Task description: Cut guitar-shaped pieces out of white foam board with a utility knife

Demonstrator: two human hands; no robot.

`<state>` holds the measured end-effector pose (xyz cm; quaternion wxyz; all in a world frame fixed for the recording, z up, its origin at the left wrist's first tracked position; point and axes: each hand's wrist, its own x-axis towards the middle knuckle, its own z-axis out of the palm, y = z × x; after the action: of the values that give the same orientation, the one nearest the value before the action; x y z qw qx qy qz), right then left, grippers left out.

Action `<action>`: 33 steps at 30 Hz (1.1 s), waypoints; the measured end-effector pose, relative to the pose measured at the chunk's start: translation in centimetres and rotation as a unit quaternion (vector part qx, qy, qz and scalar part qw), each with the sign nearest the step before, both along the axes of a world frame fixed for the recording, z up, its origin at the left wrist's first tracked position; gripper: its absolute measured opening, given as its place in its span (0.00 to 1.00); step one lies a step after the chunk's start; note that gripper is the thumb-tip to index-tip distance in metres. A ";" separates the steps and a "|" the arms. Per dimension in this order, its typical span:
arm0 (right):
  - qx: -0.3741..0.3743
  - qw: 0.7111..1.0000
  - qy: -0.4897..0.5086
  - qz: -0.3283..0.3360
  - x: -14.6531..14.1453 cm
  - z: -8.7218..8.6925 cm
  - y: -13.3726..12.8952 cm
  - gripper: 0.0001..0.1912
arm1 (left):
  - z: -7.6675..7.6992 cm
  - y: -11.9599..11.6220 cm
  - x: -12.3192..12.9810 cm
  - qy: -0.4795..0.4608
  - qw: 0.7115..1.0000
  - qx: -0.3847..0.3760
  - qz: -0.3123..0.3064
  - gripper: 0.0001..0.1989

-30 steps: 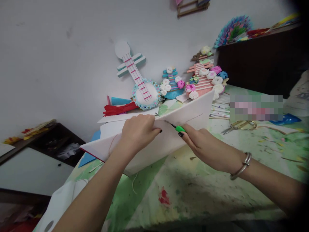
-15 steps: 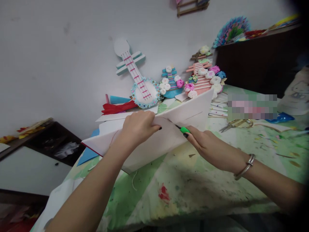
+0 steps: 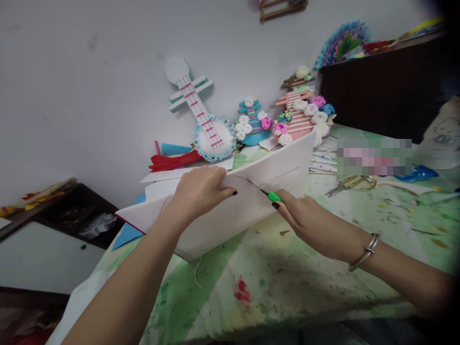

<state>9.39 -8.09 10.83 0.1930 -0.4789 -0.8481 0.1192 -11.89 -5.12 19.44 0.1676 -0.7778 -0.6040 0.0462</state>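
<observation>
A large white foam board (image 3: 230,215) stands tilted on its edge on the table, with thin curved lines drawn on its face. My left hand (image 3: 203,191) is closed over the board's upper edge, its thumb on the near face and its other fingers hidden behind. In my right hand (image 3: 305,215) is a craft knife (image 3: 274,196) with a bright green handle. Its thin dark tip meets the board at a curved line, a short way right of my left thumb.
Behind the board are a white-and-blue paper lute (image 3: 213,136), a small blue lute (image 3: 256,127) and a pink one with paper flowers (image 3: 300,122). Gold-handled scissors (image 3: 354,184) lie at right on the stained green tablecloth (image 3: 258,287). A dark cabinet (image 3: 72,215) stands at left.
The view has shifted slightly, moving everything a little to the left. My left hand keeps its hold on the board; the knife tip has moved very little along the line.
</observation>
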 end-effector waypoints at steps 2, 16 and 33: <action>0.008 1.000 0.016 0.001 -0.1 -0.3 0.0 0.17 | 0.0 0.0 0.0 0.001 1.000 0.002 0.005 0.17; 0.053 0.998 -0.018 0.026 1.1 -2.2 0.9 0.15 | 0.1 0.3 -0.2 -0.008 1.000 -0.011 0.001 0.17; -0.022 1.000 -0.002 -0.016 1.1 -1.5 0.7 0.19 | 0.0 0.5 -0.5 -0.014 1.000 -0.013 -0.019 0.15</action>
<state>10.50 -7.41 9.29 0.1824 -0.4971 -0.8377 0.1339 -12.39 -4.65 19.42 0.1492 -0.7918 -0.5909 0.0400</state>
